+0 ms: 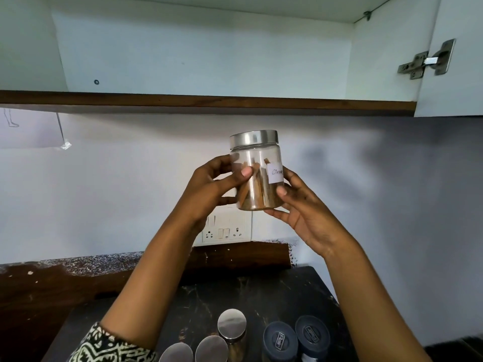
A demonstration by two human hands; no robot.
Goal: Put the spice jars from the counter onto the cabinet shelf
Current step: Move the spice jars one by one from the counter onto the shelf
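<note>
A clear jar (257,163) with a steel lid, brown cinnamon sticks inside and a white handwritten label is held upright in the air, below the cabinet shelf (209,101). My left hand (211,186) grips its left side and my right hand (300,205) cups its right side and base. The open cabinet above has a bare white interior and a brown wooden front edge. On the dark counter (198,304) below stand steel-lidded jars (232,325) and two dark-lidded jars (280,339).
The cabinet door (449,82) with a metal hinge (426,61) hangs open at the right. A white socket panel (226,232) sits on the wall behind my hands. A paper sheet (28,129) is taped to the wall at left.
</note>
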